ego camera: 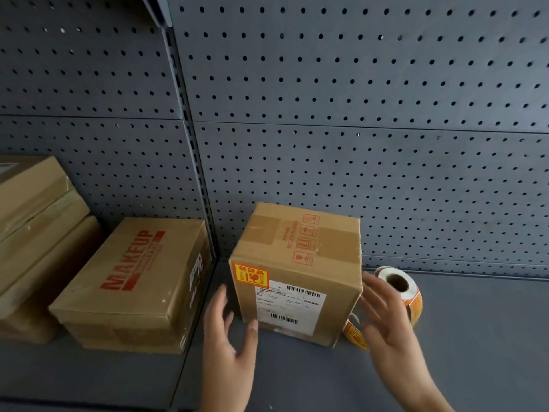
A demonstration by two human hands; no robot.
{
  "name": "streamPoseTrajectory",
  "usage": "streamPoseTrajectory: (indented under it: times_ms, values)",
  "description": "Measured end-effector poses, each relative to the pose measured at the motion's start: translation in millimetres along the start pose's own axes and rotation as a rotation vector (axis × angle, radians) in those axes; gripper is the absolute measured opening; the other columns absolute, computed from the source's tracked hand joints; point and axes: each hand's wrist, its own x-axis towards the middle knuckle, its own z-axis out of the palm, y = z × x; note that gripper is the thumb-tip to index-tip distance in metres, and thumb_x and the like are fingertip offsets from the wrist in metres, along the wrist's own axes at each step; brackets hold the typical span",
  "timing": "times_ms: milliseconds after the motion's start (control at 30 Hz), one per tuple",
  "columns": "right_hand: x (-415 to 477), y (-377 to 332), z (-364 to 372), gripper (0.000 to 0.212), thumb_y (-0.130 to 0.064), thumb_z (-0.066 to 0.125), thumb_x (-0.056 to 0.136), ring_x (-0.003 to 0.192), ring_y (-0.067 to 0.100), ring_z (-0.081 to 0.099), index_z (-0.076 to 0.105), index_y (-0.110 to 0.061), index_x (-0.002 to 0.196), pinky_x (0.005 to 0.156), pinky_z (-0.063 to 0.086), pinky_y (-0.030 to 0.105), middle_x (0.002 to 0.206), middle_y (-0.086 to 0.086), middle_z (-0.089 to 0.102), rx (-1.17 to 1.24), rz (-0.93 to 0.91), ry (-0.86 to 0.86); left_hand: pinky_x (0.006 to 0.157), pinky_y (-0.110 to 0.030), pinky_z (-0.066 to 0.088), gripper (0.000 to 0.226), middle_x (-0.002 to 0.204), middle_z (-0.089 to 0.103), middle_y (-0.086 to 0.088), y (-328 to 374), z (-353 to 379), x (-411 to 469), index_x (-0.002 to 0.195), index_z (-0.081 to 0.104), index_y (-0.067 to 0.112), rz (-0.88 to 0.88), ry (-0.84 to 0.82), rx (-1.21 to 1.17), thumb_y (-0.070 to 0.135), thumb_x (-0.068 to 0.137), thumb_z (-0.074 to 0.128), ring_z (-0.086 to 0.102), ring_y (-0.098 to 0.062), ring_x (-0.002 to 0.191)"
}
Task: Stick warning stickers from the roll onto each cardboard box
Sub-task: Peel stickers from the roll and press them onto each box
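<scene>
A square cardboard box point(300, 263) stands on the grey shelf point(475, 337), with a white shipping label and a red-and-yellow warning sticker point(251, 276) on the top left corner of its front face. My left hand point(227, 337) is open just left of the box's lower corner. On the other side my right hand point(383, 319) hovers open and blurred at the box's right edge, not gripping it. The sticker roll point(401, 289) lies behind that hand, and a loose strip of stickers point(355, 336) trails toward the box.
A flat box printed MAKEUP point(130, 281) lies to the left on the neighbouring shelf section. Further left is a stack of taped boxes point(35, 233). Grey pegboard point(356, 114) forms the back wall, split by an upright post point(190, 162).
</scene>
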Motion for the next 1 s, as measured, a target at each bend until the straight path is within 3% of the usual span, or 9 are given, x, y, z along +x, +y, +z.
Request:
streamPoseTrajectory:
  times_ms: [100, 200, 267, 333, 467, 567, 633, 800, 1000]
  values:
    - [30, -15, -12, 0.048, 0.003, 0.047, 0.101, 0.13, 0.005, 0.055, 0.057, -0.034, 0.132, 0.117, 0.038, 0.046, 0.134, -0.01, 0.065, 0.047, 0.08, 0.11, 0.111, -0.026, 0.041, 0.077, 0.156, 0.035, 0.016, 1, 4, -27, 0.15, 0.037, 0.04, 0.19, 0.1, 0.024, 0.021, 0.084, 0.071, 0.035, -0.004, 0.145]
    - [59, -25, -11, 0.035, -0.023, 0.044, 0.106, 0.132, 0.009, 0.055, 0.06, -0.042, 0.131, 0.118, 0.035, 0.045, 0.135, -0.014, 0.064, 0.103, 0.178, 0.028, 0.106, -0.028, 0.045, 0.083, 0.161, 0.024, 0.026, 1, 16, -45, 0.149, 0.031, 0.049, 0.275, 0.006, 0.06, 0.039, 0.074, 0.064, 0.026, 0.003, 0.147]
    - [66, -30, -5, 0.034, -0.033, 0.039, 0.108, 0.131, 0.01, 0.056, 0.059, -0.042, 0.134, 0.118, 0.035, 0.044, 0.135, -0.013, 0.065, 0.115, 0.216, -0.064, 0.108, -0.017, 0.036, 0.089, 0.163, 0.017, 0.025, 1, 27, -48, 0.153, 0.021, 0.053, 0.319, -0.095, 0.078, 0.044, 0.076, 0.065, 0.019, 0.008, 0.148]
    - [66, -38, 2, 0.035, -0.036, 0.037, 0.108, 0.126, 0.008, 0.06, 0.06, -0.038, 0.134, 0.116, 0.038, 0.039, 0.13, -0.012, 0.069, 0.114, 0.239, -0.11, 0.111, -0.003, 0.022, 0.086, 0.165, 0.012, 0.019, 2, 37, -49, 0.155, 0.015, 0.05, 0.323, -0.184, 0.083, 0.054, 0.084, 0.062, 0.015, 0.005, 0.15]
    - [51, -46, 7, 0.033, -0.026, 0.037, 0.108, 0.113, 0.005, 0.067, 0.068, -0.029, 0.119, 0.103, 0.045, 0.027, 0.115, -0.009, 0.075, 0.136, 0.233, -0.034, 0.112, -0.002, 0.016, 0.078, 0.165, 0.001, 0.024, 11, 42, -45, 0.154, 0.011, 0.053, 0.229, -0.228, 0.034, 0.073, 0.088, 0.048, 0.009, 0.006, 0.151]
    - [30, -45, 5, 0.031, -0.02, 0.04, 0.107, 0.107, 0.007, 0.07, 0.071, -0.027, 0.111, 0.09, 0.049, 0.023, 0.108, -0.007, 0.077, 0.11, 0.23, 0.002, 0.12, -0.021, 0.025, 0.083, 0.165, 0.007, 0.026, 12, 35, -36, 0.153, 0.01, 0.052, 0.141, -0.226, -0.053, 0.078, 0.084, 0.047, 0.015, -0.001, 0.153]
    - [16, -39, 3, 0.031, -0.017, 0.044, 0.106, 0.107, 0.01, 0.071, 0.072, -0.03, 0.108, 0.097, 0.049, 0.03, 0.108, -0.005, 0.077, 0.071, 0.209, 0.008, 0.12, -0.032, 0.029, 0.094, 0.165, 0.012, 0.027, 14, 25, -24, 0.156, 0.009, 0.049, 0.085, -0.296, -0.107, 0.085, 0.078, 0.048, 0.02, -0.001, 0.151]
    - [-22, -21, 9, 0.027, -0.012, 0.058, 0.1, 0.111, 0.015, 0.068, 0.072, -0.033, 0.109, 0.103, 0.05, 0.042, 0.112, 0.0, 0.076, 0.007, 0.162, -0.032, 0.096, -0.003, 0.038, 0.092, 0.138, 0.051, 0.038, 28, 3, 11, 0.145, 0.032, 0.039, 0.023, -0.482, -0.178, 0.086, 0.07, 0.056, 0.047, 0.014, 0.128]
    - [-37, -14, 16, 0.032, 0.005, 0.054, 0.097, 0.112, 0.014, 0.067, 0.068, -0.017, 0.117, 0.101, 0.05, 0.037, 0.109, 0.002, 0.076, -0.021, 0.181, -0.091, 0.084, -0.01, 0.047, 0.075, 0.115, 0.068, 0.029, 21, -7, 39, 0.127, 0.05, 0.039, 0.006, -0.488, -0.089, 0.086, 0.07, 0.057, 0.063, 0.007, 0.109]
